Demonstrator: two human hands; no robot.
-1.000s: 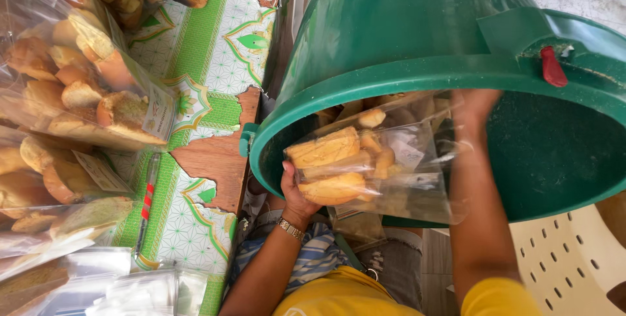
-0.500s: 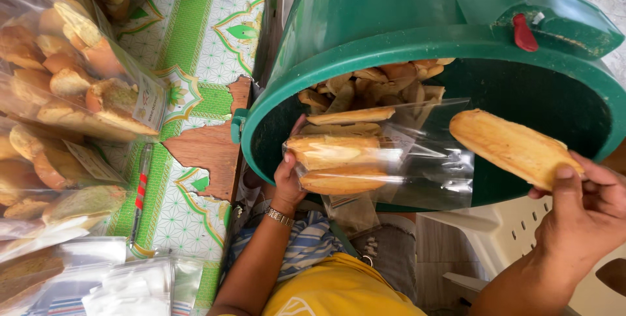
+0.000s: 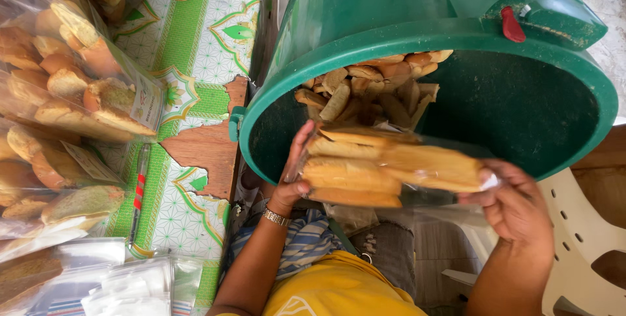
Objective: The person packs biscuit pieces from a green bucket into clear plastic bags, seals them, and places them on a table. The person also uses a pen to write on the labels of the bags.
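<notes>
One large green bucket (image 3: pixel 417 22) fills the upper middle of the view, tipped so its mouth faces the person, with a heap of toasted bread pieces (image 3: pixel 372 88) lying in the deep part of it and a red clip (image 3: pixel 512 24) on its rim. Left of the bucket runs the worktop (image 3: pixel 195 61), covered in a green and white patterned sheet that is torn through to bare brown in the middle. Clear bags stuffed with rusks (image 3: pixel 65 94) crowd the left edge of that sheet, and a pile of flat empty plastic bags (image 3: pixel 130 283) lies at the lower left; a thin red and white pen (image 3: pixel 137 192) rests between them. Just in front of the bucket's mouth, held between both hands, is a clear bag of long rusks (image 3: pixel 385 166) stacked flat. The left hand (image 3: pixel 293 172) grips the bag's left end, thumb on the near side, a metal bracelet (image 3: pixel 276 217) at the wrist. The right hand (image 3: pixel 515 208) is closed around the bag's right end, fingers curled over the plastic. A white plastic chair (image 3: pixel 580 238) shows at the lower right.
</notes>
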